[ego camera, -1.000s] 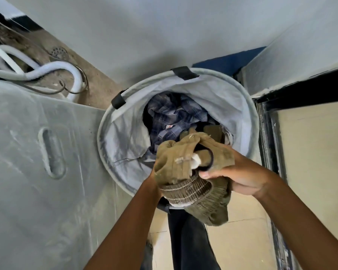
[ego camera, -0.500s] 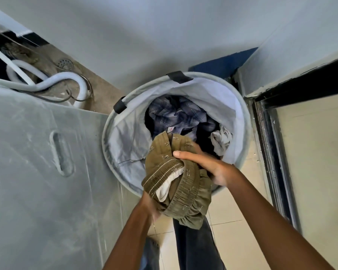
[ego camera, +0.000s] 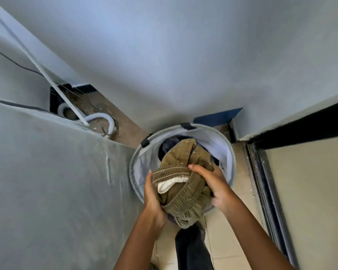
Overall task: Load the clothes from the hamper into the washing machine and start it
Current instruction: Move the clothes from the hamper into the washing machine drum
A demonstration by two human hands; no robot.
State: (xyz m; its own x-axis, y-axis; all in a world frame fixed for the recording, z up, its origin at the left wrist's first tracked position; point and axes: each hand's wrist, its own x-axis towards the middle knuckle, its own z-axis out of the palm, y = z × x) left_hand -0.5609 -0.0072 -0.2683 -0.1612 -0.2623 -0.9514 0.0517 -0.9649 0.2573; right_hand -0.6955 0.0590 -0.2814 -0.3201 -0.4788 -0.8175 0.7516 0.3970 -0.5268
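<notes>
home laundry nook | hamper point(ego camera: 139, 168) | covered machine point(ego camera: 47, 172) | drain hose point(ego camera: 105, 118) | tiled floor point(ego camera: 240, 172)

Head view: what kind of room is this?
Likely a home laundry or utility corner: a round fabric hamper holding clothes, a covered appliance on the left, and a white hose by a floor drain.

Soft, even daylight, faint shadows, strong wide-angle bending at edges, slight motion blur.

Ribbed olive cloth garment point(ego camera: 183, 172); smooth grey fabric hamper point(ego camera: 142, 168); glossy floor tiles point(ego camera: 219, 246).
</notes>
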